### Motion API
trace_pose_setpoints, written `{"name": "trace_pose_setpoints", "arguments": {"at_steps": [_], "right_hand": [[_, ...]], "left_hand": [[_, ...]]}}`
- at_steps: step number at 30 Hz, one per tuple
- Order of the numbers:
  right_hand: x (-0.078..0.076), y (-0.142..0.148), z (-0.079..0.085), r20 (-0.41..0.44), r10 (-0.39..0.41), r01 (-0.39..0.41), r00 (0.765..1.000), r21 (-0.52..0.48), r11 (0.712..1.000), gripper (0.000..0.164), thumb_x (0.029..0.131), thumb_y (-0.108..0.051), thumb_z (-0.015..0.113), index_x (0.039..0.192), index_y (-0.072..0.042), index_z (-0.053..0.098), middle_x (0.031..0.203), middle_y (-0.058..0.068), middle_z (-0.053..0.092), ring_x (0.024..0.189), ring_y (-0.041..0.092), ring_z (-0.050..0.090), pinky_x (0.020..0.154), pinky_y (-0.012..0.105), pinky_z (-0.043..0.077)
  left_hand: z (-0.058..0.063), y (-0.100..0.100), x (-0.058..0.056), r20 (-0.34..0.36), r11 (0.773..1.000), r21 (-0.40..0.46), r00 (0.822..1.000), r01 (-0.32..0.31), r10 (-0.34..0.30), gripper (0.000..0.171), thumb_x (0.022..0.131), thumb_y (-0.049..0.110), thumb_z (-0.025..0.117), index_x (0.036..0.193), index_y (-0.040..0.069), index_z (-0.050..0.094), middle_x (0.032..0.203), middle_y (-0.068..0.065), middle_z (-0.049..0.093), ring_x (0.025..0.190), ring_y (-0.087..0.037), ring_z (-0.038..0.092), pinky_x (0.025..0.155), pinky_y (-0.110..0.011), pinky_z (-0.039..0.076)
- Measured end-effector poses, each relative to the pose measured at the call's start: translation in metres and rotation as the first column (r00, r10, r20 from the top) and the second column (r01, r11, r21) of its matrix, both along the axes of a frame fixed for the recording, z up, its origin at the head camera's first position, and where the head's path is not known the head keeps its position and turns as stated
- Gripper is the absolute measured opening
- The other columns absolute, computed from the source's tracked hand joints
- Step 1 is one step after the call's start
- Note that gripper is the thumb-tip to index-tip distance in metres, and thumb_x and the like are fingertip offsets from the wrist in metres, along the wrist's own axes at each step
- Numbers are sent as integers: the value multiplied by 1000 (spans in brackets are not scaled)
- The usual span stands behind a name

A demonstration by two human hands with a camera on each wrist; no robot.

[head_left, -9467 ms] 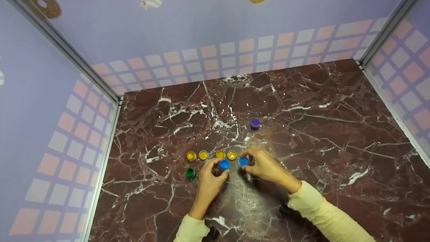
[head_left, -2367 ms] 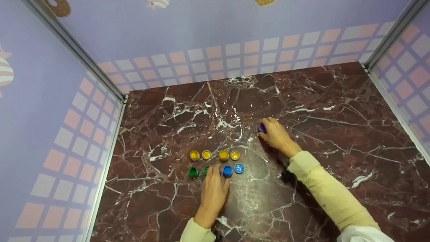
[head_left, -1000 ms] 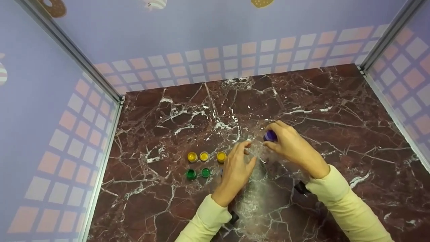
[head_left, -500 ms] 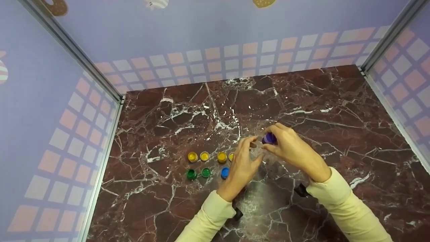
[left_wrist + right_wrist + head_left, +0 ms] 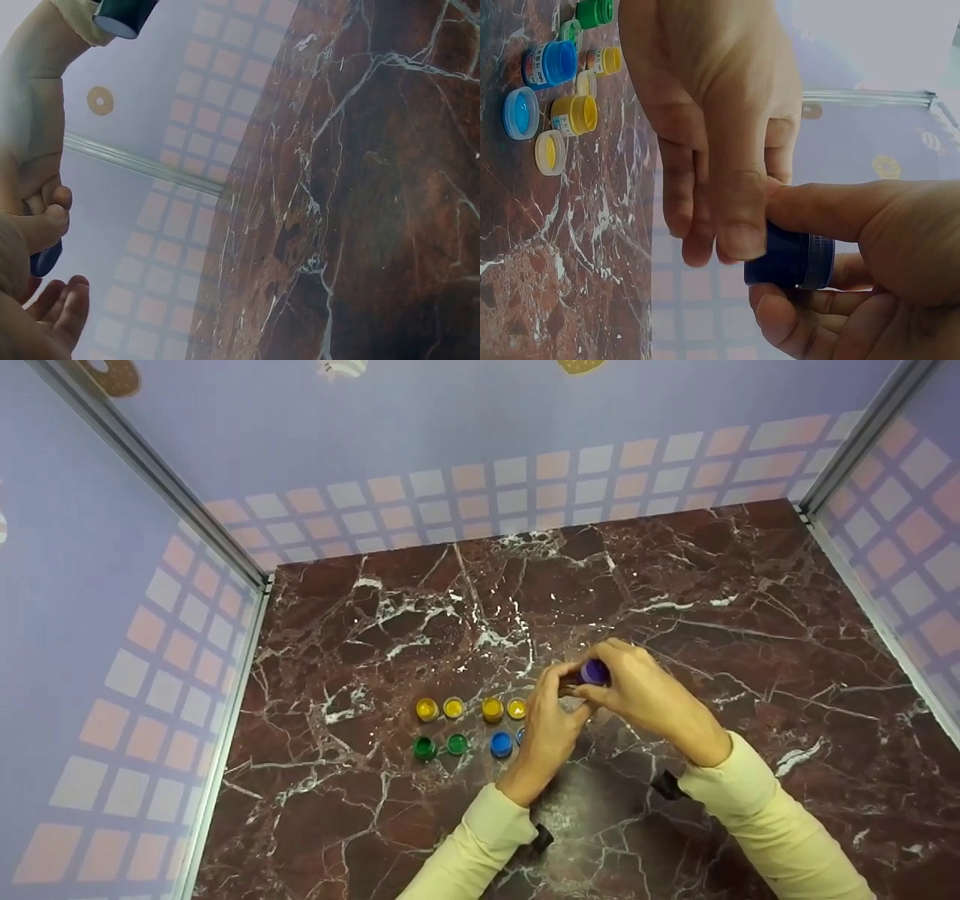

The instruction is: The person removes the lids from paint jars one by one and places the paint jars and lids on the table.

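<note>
In the head view my right hand [image 5: 651, 694] pinches a small purple paint jar [image 5: 595, 672] above the table. The right wrist view shows this jar [image 5: 778, 259] on its side, its ribbed lid [image 5: 820, 262] toward my right palm. My left hand [image 5: 551, 731] meets it from the left, with the thumb overlapping the jar's base; whether the left fingers grip it is hidden. On the left stand uncapped paint jars: yellow [image 5: 427, 709], another yellow [image 5: 492, 709], green [image 5: 424, 748] and blue [image 5: 501, 745]. A lid lies beside each; my left hand partly covers the blue jar's lid [image 5: 520, 736].
A dark red marbled tabletop [image 5: 705, 660] with white veins lies under everything. Lilac panels with pink and white squares [image 5: 510, 499] enclose its back and both sides. Black wrist cameras [image 5: 541, 838] sit at both cuffs.
My right hand picked up the purple jar from the back of the table and brought it nearer. My left hand left the green lid and moved right to meet the jar.
</note>
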State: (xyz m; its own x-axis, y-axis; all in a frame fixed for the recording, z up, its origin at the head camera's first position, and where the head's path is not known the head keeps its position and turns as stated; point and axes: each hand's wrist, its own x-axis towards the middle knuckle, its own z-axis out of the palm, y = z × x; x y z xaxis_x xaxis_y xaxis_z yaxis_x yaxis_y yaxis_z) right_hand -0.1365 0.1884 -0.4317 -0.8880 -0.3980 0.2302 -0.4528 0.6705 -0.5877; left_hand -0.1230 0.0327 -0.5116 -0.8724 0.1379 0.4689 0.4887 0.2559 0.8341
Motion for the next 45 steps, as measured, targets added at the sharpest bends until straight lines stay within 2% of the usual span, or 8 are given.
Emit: {"name": "trace_pose_setpoints", "arguments": {"at_steps": [9,16,21,27,33,39,42,45], "right_hand": [[-1,-3,-1,-30,-28,28,999,10,1000,30,84,-12,86,98,7,67,92,15,67,76,26,64,63,37,58],[-3,-4,-2,-55,-14,14,998,5,1000,31,85,-14,86,96,7,65,91,14,65,73,25,63,60,35,57],[-5,-3,-2,-56,-13,13,998,13,1000,33,91,-24,81,98,4,66,91,12,63,72,22,58,59,33,53],[-6,-1,-1,-75,-49,53,996,59,997,39,101,-36,68,106,2,72,91,8,54,67,19,50,58,33,45],[-8,1,0,-136,-1,11,991,72,997,39,99,-29,71,117,6,72,95,9,53,68,18,50,59,32,46],[-9,4,-1,-131,34,-36,991,-13,999,36,93,-17,78,117,8,69,104,11,61,80,19,58,67,33,55],[-9,6,-2,-118,45,-51,992,-55,997,32,91,-14,80,113,6,70,104,10,63,82,19,61,69,33,57],[-10,8,-2,-119,72,-80,990,-66,995,31,90,-13,81,113,5,71,105,10,65,82,18,61,69,33,57]], "left_hand": [[-2,4,-4,55,996,82,998,-16,12,42,89,12,82,123,0,61,118,-11,66,105,-17,66,93,-26,56],[-1,5,-7,48,996,81,998,-43,39,38,90,13,81,119,1,61,113,-11,67,102,-19,67,91,-30,57],[-2,5,-12,15,995,86,999,-45,44,36,91,12,80,118,0,60,114,-11,66,103,-20,65,91,-30,56],[0,4,-16,-23,995,104,1000,-10,13,33,93,11,78,116,0,59,116,-11,62,104,-20,64,91,-29,56],[0,3,-19,52,991,130,998,17,-23,33,91,3,78,118,-3,60,114,-14,64,103,-25,64,92,-33,57],[2,-2,-21,105,986,154,992,60,-77,36,87,-6,77,120,-9,61,113,-21,65,103,-33,66,92,-38,58],[5,-6,-22,135,979,176,983,100,-124,36,88,-6,77,121,-10,62,115,-22,65,103,-32,67,92,-36,59],[7,-9,-23,184,963,226,965,144,-188,36,89,-6,76,122,-11,61,119,-23,64,105,-31,67,93,-33,58]]}}
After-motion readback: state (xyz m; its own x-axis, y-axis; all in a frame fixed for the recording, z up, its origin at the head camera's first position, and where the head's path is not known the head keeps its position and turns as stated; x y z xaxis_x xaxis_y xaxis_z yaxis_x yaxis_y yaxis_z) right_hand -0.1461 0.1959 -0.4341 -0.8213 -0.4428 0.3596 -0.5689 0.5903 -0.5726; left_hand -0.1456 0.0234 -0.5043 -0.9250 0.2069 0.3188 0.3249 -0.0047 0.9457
